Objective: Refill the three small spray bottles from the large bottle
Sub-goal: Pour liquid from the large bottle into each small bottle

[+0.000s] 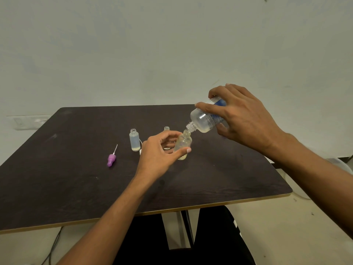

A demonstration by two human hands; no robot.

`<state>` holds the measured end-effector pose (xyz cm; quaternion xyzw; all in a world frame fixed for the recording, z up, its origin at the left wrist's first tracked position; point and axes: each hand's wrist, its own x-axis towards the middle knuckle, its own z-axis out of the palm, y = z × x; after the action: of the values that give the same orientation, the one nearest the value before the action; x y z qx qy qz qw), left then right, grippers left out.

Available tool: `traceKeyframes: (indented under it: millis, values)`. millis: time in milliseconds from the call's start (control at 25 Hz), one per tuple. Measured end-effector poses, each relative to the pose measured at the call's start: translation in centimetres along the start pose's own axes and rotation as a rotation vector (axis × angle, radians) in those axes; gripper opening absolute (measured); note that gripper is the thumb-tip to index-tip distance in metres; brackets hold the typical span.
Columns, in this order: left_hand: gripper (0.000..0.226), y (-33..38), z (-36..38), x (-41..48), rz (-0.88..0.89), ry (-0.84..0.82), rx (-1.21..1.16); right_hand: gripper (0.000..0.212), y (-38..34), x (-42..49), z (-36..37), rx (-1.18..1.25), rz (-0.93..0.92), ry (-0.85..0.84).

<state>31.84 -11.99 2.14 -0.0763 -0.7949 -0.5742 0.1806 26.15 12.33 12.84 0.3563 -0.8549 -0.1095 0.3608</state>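
Observation:
My right hand (242, 119) grips the large clear bottle (205, 119) with a blue and white label, tilted so its open neck meets the mouth of a small clear bottle (183, 145). My left hand (160, 152) holds that small bottle upright on the dark table (76, 180), thumb and fingers around its body. A second small uncapped bottle (134, 139) stands to the left with a little liquid at its bottom. Behind my left hand only the neck of a third small bottle (166, 128) shows. A purple spray cap (111, 158) with its thin tube lies further left.
A pale wall rises behind the table, with a socket strip (26, 122) low on the left. Cables (54, 243) hang under the table's front edge. A white round object (342, 167) sits on the floor at the right.

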Motion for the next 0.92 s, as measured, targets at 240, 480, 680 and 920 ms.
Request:
traceKeyframes:
  millis: [240, 480, 680, 920]
  values:
    - [0.052, 0.0, -0.1, 0.1, 0.003, -0.005, 0.008, 0.075, -0.1, 0.3, -0.1, -0.011, -0.015, 0.003]
    - [0.054, -0.1, -0.1, 0.2, -0.004, -0.004, 0.026, 0.075, 0.0, 0.3, -0.1, -0.023, -0.028, 0.001]
    - [0.052, 0.0, -0.1, 0.2, -0.010, -0.001, 0.015, 0.075, -0.2, -0.1, 0.0, 0.037, 0.040, -0.017]
    - [0.052, 0.0, -0.1, 0.1, -0.017, 0.004, 0.003, 0.079, -0.4, -1.3, 1.2, 0.185, 0.143, -0.054]
